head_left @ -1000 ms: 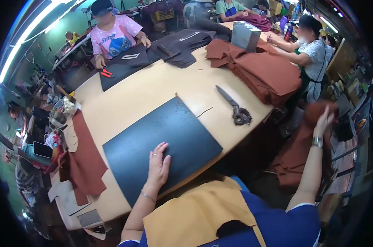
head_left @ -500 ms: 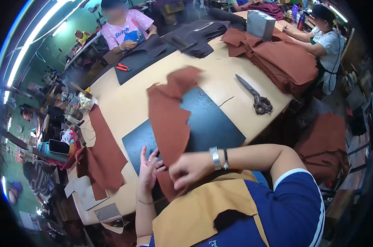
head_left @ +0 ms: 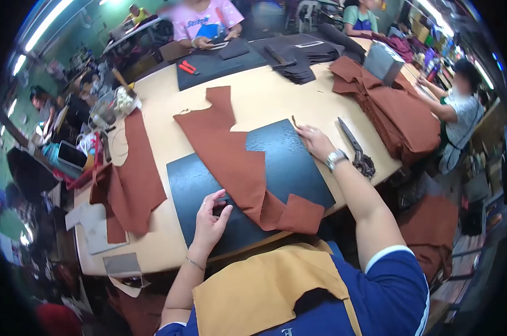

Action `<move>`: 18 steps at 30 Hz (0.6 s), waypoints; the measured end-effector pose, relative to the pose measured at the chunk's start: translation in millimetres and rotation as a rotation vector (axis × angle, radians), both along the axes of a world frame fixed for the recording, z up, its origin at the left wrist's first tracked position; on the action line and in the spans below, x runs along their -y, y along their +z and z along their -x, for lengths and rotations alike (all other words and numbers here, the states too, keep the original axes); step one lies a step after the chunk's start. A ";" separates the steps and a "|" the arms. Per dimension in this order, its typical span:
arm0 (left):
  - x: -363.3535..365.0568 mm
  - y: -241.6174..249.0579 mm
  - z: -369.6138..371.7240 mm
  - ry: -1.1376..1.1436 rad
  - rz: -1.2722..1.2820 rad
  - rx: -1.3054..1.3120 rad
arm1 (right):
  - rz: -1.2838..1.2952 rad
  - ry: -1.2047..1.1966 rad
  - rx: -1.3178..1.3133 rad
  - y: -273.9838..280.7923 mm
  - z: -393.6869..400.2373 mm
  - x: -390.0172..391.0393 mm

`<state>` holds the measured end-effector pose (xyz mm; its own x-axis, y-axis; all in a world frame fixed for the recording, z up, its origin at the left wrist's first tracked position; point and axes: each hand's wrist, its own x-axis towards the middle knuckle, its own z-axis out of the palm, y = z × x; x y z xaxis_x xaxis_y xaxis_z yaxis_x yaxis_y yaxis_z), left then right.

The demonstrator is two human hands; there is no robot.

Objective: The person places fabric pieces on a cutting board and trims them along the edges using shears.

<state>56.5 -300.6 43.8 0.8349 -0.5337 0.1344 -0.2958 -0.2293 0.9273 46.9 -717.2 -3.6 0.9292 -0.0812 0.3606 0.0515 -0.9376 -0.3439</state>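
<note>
A rust-brown leather-like piece (head_left: 225,151) lies slantwise across the dark cutting mat (head_left: 298,159), its near end folded over at the table's front edge. Just left of it, my left hand (head_left: 210,221) is open above the mat, fingers curved and thumb apart, holding nothing. Beyond the mat's right edge, my right hand (head_left: 316,142) has its fingers together at the end of a thin brown strip (head_left: 294,121), which they appear to pinch. Large dark-handled scissors (head_left: 355,147) lie to the right of this hand.
A second brown piece (head_left: 139,179) and grey-white pattern pieces (head_left: 99,227) lie left. Behind them stands a red basket (head_left: 91,173) of supplies. Brown material is stacked (head_left: 388,112) at right under a metal block (head_left: 383,63). Co-workers sit around the table.
The brown piece, lifted and blurred before, now lies down on the mat. My right hand has left it and reached right to the thin strip. The view has shifted.
</note>
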 end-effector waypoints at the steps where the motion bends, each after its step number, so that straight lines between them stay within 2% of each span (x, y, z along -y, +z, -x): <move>1: 0.6 8.0 -0.5 -0.004 -0.042 0.034 | 0.023 0.001 -0.006 -0.7 16.0 -4.6; 2: 0.7 14.5 -0.9 -0.017 -0.049 0.045 | 0.045 -0.001 -0.012 4.4 35.3 -13.0; 5: -3.2 9.8 -10.1 -0.067 -0.123 0.348 | -0.022 0.048 -0.070 26.9 107.7 -42.7; 6: -2.8 12.2 -9.3 -0.056 -0.101 0.287 | -0.003 0.018 -0.050 31.7 133.6 -52.1; 8: -1.1 10.9 -15.1 -0.048 -0.133 0.380 | -0.008 -0.143 -0.280 59.4 177.2 -70.2; 11: 11.9 14.8 -31.8 -0.089 -0.161 0.517 | -0.242 -0.357 -0.419 93.2 206.0 -99.0; 12: 20.0 16.8 -43.1 -0.102 -0.169 0.606 | -0.231 -0.366 -0.266 92.7 205.8 -106.0; 14: 44.6 18.0 -71.2 -0.093 -0.132 0.674 | -0.214 -0.257 -0.157 97.0 190.4 -127.1; 16: 73.6 16.7 -92.9 0.041 -0.246 0.809 | -0.154 -0.119 0.018 90.9 164.8 -152.3; 17: 83.7 4.8 -96.8 0.072 -0.337 0.786 | -0.094 -0.040 0.139 78.9 149.8 -161.4; 18: 95.0 -11.1 -103.2 0.105 -0.427 0.765 | -0.049 -0.013 0.088 73.0 141.6 -169.2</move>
